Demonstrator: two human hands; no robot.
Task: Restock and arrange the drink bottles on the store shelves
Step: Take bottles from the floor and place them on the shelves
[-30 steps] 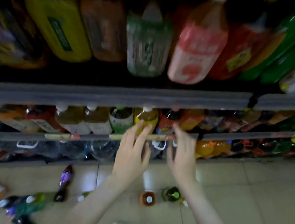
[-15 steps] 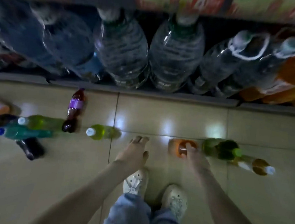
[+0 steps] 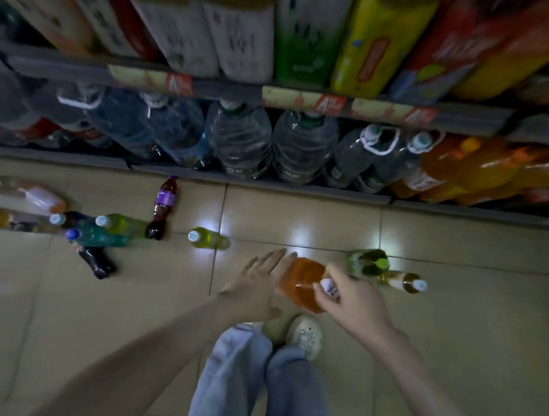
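Orange bottle (image 3: 303, 281): cap end gripped by right hand (image 3: 356, 299), fingers curled | left hand (image 3: 261, 284): fingers straight, touching bottle's side | floor (image 3: 90, 324): loose bottles (image 3: 111, 238) at left

A white 4 shows on each red price tag (image 3: 330, 105) along the shelf edge (image 3: 230, 90); the bottle labels (image 3: 241, 39) are too blurred to read.
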